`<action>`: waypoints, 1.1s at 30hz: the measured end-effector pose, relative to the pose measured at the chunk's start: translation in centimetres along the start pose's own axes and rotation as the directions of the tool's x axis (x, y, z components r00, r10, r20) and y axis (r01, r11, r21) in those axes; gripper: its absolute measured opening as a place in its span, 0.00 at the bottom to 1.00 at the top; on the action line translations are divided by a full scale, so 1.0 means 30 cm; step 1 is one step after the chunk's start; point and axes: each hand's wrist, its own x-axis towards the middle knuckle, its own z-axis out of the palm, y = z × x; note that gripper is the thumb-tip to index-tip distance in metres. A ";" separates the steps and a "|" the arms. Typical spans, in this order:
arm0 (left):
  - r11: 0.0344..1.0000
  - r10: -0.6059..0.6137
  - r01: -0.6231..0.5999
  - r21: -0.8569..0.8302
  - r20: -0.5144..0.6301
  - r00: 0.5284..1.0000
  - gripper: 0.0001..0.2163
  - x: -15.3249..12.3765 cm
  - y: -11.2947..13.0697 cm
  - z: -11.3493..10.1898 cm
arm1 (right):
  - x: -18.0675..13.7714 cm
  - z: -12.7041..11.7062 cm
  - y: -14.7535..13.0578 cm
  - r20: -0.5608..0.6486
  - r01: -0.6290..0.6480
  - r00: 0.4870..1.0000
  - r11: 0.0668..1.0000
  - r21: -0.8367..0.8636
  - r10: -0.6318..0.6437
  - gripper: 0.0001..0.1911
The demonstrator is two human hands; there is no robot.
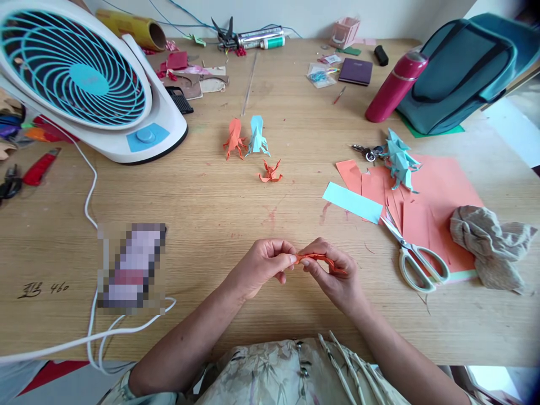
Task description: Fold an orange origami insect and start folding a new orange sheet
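Probably light and easily creased, the slim folded orange paper piece [328,261] suits fingertip holds along its folds; near the desk's [202,202] front edge, the left hand [268,265] pinches its tip, the right hand [336,278] its body.

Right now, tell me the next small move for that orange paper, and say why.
Probably pinch the left end of the folded orange paper into a firmer crease: the left hand grips that tip between thumb and finger, and the right hand holds the rest, which looks bent.
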 end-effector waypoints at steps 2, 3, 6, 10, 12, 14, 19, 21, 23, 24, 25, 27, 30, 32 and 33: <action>0.999 -0.004 0.004 -0.042 0.000 1.000 0.07 0.002 -0.006 0.004 | -0.001 0.002 0.002 -0.005 -0.003 1.000 1.000 0.020 0.003 0.04; 0.998 -0.005 0.005 -0.064 -0.003 1.000 0.07 0.002 -0.008 0.006 | -0.002 0.004 0.003 -0.010 -0.004 1.000 0.999 0.032 0.005 0.04; 0.993 -0.021 0.019 -0.119 -0.014 1.000 0.07 0.001 -0.012 0.015 | -0.006 0.006 0.009 -0.026 -0.013 1.000 0.997 0.071 0.015 0.04; 0.987 -0.030 0.030 -0.161 0.000 1.000 0.07 -0.001 -0.013 0.023 | -0.011 0.004 0.014 -0.024 -0.036 0.999 0.992 0.118 0.039 0.04; 0.984 -0.023 0.024 -0.175 0.006 1.000 0.07 -0.002 -0.014 0.024 | -0.011 0.003 0.013 -0.023 -0.038 0.999 0.990 0.139 0.042 0.04; 0.982 -0.015 0.017 -0.187 0.009 1.000 0.07 -0.003 -0.017 0.024 | -0.010 0.003 0.013 -0.021 -0.037 0.999 0.987 0.155 0.041 0.04; 0.973 -0.019 0.025 -0.231 0.028 0.999 0.07 -0.006 -0.026 0.019 | -0.008 0.003 0.012 -0.017 -0.052 0.998 0.983 0.177 0.056 0.04; 0.964 -0.032 0.043 -0.262 0.046 0.998 0.07 -0.006 -0.030 0.018 | -0.008 0.002 0.013 -0.016 -0.063 0.998 0.982 0.179 0.067 0.03; 0.954 -0.042 0.060 -0.292 0.068 0.997 0.07 -0.005 -0.034 0.017 | -0.007 0.001 0.013 -0.015 -0.074 0.997 0.981 0.182 0.078 0.03; 0.950 -0.047 0.069 -0.303 0.079 0.996 0.08 -0.004 -0.035 0.017 | -0.007 0.001 0.012 -0.013 -0.078 0.997 0.980 0.182 0.082 0.03; 0.947 -0.051 0.076 -0.313 0.087 0.995 0.08 -0.003 -0.036 0.017 | -0.006 0.000 0.010 -0.011 -0.083 0.996 0.980 0.181 0.087 0.02; 0.941 -0.059 0.087 -0.328 0.094 0.994 0.08 -0.001 -0.037 0.018 | -0.003 -0.001 0.008 -0.006 -0.094 0.995 0.980 0.177 0.096 0.02; 0.932 -0.077 0.104 -0.346 0.093 0.993 0.09 -0.001 -0.038 0.017 | -0.001 -0.002 0.006 0.003 -0.096 0.995 0.978 0.183 0.097 0.02; 0.930 -0.102 0.130 -0.343 0.098 0.990 0.10 -0.002 -0.038 0.016 | -0.001 -0.002 0.008 0.009 -0.097 0.995 0.974 0.204 0.097 0.02; 0.930 -0.116 0.143 -0.338 0.099 0.988 0.10 -0.002 -0.038 0.015 | -0.001 -0.002 0.010 0.011 -0.099 0.995 0.972 0.215 0.099 0.03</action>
